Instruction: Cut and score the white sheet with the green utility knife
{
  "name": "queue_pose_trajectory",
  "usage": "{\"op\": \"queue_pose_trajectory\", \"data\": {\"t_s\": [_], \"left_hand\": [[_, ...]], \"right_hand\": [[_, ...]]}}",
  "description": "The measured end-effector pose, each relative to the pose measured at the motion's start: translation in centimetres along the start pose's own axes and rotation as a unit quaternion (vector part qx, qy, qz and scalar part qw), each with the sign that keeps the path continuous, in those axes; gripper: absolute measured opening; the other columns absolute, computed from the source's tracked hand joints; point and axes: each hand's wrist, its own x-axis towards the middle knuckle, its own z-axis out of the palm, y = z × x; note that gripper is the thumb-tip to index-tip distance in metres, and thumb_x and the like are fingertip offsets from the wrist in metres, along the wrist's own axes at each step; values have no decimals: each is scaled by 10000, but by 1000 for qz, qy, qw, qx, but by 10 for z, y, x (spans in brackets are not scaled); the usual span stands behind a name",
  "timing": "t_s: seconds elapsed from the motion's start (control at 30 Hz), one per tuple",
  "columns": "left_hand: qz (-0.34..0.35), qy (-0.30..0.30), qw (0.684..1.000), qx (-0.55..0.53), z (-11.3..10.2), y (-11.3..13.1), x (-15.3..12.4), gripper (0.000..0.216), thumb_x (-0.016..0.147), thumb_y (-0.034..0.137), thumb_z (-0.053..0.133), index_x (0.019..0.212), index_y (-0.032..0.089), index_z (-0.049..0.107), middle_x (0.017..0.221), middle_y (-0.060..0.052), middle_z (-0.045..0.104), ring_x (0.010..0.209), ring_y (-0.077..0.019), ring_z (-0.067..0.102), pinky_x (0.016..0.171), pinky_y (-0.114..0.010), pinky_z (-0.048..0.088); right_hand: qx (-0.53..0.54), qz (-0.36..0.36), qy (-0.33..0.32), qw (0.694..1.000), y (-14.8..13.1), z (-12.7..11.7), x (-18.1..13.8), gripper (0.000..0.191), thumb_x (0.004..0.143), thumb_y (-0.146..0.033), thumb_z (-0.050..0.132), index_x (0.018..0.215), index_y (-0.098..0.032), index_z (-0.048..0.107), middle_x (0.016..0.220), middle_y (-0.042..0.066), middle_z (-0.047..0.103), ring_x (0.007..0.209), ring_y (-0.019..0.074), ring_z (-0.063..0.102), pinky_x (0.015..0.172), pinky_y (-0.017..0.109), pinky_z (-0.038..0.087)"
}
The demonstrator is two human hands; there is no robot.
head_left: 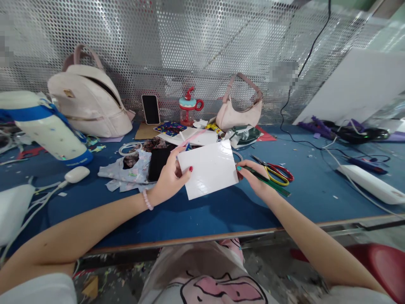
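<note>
A glossy white card (209, 171) is held up above the blue tabletop, tilted slightly. At its left edge my left hand (172, 171) grips it, thumb on the front and fingers behind. My right hand (253, 175) pinches the right edge, the thumb in front and the other fingers mostly hidden. A long green tool (275, 185) sticks out past my right hand; whether the hand touches it, I cannot tell. Beside it lie scissors with yellow handles (280, 178) and a red-handled tool (286, 171). Left of my left hand is a black phone-like slab (157, 164) near a light-blue patterned cloth (126, 169).
Behind stand a pale backpack (91, 101), a phone (151, 109), a red-handled cup (187, 107) and a small handbag (240, 114). A large flask (50, 131) leans at left. Paper scraps and cables clutter the table (221, 223); a white bar-shaped device (371, 184) lies right.
</note>
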Motion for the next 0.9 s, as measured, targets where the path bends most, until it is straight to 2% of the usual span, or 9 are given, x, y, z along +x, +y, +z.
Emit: {"op": "queue_pose_trajectory", "data": {"t_s": [0.2,0.3,0.37,0.53,0.67,0.73,0.8,0.9], "left_hand": [[-10,-7,1000,23,0,0,0,588,830,335,588,1333,175,329,918,-60,608,708,-150,604,573,-232,476],[-36,-41,996,64,-3,-6,5,615,848,342,547,1380,161,294,928,-71,616,705,-161,605,584,-251,479],[-73,-82,986,125,-5,-9,9,654,853,337,524,1413,124,260,897,-74,621,695,-173,603,592,-266,473],[-118,-178,930,298,-10,-5,13,697,889,406,484,1447,68,239,710,-29,591,626,-198,587,575,-266,407],[-132,-242,884,378,-9,6,12,665,920,379,438,1464,67,216,672,-22,611,575,-200,592,536,-250,355],[-126,-262,862,414,-8,10,11,649,933,375,420,1468,71,213,693,-33,639,590,-205,613,539,-248,359],[-110,-271,835,467,-7,12,10,644,945,395,404,1469,73,216,722,-51,661,627,-221,638,552,-253,379],[-78,-267,787,550,-4,16,6,629,961,430,375,1463,73,246,802,-94,685,721,-263,668,610,-293,440]], "right_hand": [[-119,-71,-21,990,1,-2,-3,125,821,-275,505,810,-190,596,704,14,615,615,144,549,587,262,419],[-159,-93,-12,983,-3,0,-3,117,787,-254,488,763,-189,582,684,12,612,592,131,529,571,244,398],[-182,-86,-34,979,-5,1,-2,120,769,-250,475,719,-189,565,627,-1,579,552,121,496,539,235,367],[-210,-62,-107,970,-6,1,-3,143,764,-236,463,633,-195,501,547,-29,475,504,108,425,511,239,308],[-192,-31,-80,978,-4,-1,-3,228,805,-264,470,588,-197,456,527,-34,409,500,111,373,487,251,266],[-163,-25,-79,983,-3,-2,-4,303,862,-324,441,588,-196,466,541,-22,428,521,120,393,497,254,285],[-117,-29,-109,987,-3,-2,-5,341,905,-374,399,646,-192,526,562,-12,454,541,129,418,522,259,326],[-43,-33,-190,980,-3,-1,-8,234,900,-393,445,875,-196,569,600,-27,481,527,122,414,515,248,350]]}}
